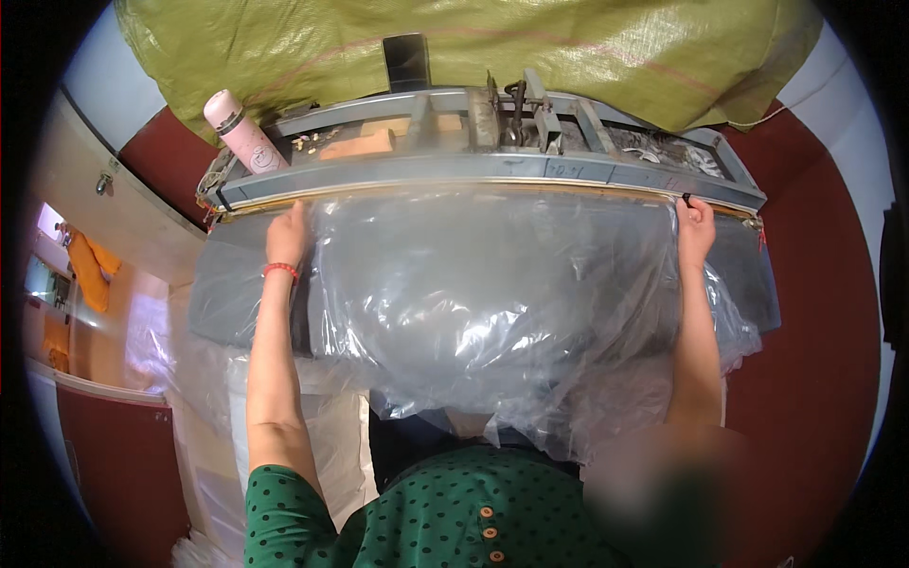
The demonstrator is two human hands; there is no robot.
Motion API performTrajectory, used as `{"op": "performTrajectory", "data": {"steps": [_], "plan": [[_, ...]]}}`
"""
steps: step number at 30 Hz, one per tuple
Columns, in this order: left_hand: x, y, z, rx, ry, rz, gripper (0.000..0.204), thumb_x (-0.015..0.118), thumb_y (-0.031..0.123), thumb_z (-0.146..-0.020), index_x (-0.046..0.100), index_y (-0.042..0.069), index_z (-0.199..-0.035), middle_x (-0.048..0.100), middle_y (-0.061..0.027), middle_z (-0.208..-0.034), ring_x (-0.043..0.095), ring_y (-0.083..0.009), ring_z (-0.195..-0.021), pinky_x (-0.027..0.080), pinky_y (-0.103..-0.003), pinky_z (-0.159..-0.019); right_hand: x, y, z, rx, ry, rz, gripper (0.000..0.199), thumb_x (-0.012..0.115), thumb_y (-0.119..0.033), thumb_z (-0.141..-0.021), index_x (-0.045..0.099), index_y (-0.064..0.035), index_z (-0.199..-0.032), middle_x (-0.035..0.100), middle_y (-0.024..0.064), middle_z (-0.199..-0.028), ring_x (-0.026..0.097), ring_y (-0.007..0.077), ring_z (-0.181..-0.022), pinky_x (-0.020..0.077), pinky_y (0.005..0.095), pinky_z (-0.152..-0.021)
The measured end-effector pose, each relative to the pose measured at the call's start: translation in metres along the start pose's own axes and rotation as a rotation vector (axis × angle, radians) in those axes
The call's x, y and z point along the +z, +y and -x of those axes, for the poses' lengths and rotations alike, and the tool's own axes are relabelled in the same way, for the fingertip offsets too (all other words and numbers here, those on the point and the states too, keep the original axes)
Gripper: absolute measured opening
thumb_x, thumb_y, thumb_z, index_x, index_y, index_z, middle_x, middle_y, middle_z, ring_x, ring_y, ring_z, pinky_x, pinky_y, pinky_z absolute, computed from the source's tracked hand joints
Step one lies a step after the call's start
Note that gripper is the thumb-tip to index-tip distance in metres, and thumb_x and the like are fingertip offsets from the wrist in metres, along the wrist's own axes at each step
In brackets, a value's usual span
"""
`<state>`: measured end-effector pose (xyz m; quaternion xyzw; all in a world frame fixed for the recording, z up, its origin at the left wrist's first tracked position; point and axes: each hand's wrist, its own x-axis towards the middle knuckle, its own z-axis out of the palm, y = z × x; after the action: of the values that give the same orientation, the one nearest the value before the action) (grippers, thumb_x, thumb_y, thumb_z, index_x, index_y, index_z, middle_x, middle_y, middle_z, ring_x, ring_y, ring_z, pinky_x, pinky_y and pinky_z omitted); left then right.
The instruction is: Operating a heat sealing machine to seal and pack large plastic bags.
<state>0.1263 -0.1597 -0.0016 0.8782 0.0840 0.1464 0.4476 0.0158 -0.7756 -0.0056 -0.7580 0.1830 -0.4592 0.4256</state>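
Note:
A wide clear plastic sheet (454, 284), perhaps a bag, is spread over a dark grey worktop and droops in crumpled folds toward my green spotted shirt. Its far edge lies along the front of a long grey metal frame machine (492, 168). My left hand (287, 235), with a red bead bracelet at the wrist, is closed at the sheet's far left corner. At the far right corner my right hand (697, 232) pinches the plastic, fingers curled. A small black piece (686, 199) shows at those fingertips; what it is, I cannot tell.
On the frame's left leans a pink bottle (244, 133). Behind stands a phone (406, 62) against a yellow-green woven sheet (606, 47). Orange blocks (360, 144) and scraps lie inside the frame. A door (123, 189) stands at left; more loose plastic (204, 407) hangs below it.

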Motion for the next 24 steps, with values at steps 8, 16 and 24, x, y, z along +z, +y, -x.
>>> {"op": "performTrajectory", "data": {"steps": [8, 16, 24], "plan": [[0.026, 0.096, 0.101, 0.116, -0.590, 0.428, 0.010, 0.054, 0.016, -0.083, 0.055, 0.008, -0.078, 0.047, 0.0081, -0.067, 0.037, -0.0004, -0.058, 0.028, -0.016, -0.051, -0.167, 0.011, 0.003, -0.007, 0.336, 0.525, 0.019, 0.064, -0.022, -0.074, 0.062, -0.0043, -0.082, 0.060, 0.0076, -0.077, 0.055, 0.0172, -0.070, 0.0432, 0.0300, -0.067], [0.015, 0.165, 0.159, 0.128, -0.814, 0.600, 0.006, 0.061, 0.011, -0.079, 0.057, 0.006, -0.080, 0.050, 0.0076, -0.067, 0.038, 0.0005, -0.056, 0.028, -0.015, -0.049, -0.068, -0.169, 0.068, -0.203, -0.318, 0.074, 0.026, 0.063, -0.012, -0.074, 0.058, -0.0033, -0.098, 0.057, 0.0067, -0.096, 0.053, 0.0174, -0.091, 0.0422, 0.0282, -0.078], [-0.005, 0.173, 0.176, 0.380, -0.704, 0.418, 0.010, 0.063, 0.011, -0.077, 0.056, 0.005, -0.079, 0.050, 0.0059, -0.065, 0.042, -0.0018, -0.056, 0.032, -0.017, -0.049, 0.050, -0.235, 0.167, -0.278, -1.086, -0.484, 0.025, 0.063, -0.006, -0.073, 0.057, 0.0006, -0.097, 0.059, 0.0066, -0.085, 0.056, 0.0136, -0.074, 0.0447, 0.0237, -0.064]]}}
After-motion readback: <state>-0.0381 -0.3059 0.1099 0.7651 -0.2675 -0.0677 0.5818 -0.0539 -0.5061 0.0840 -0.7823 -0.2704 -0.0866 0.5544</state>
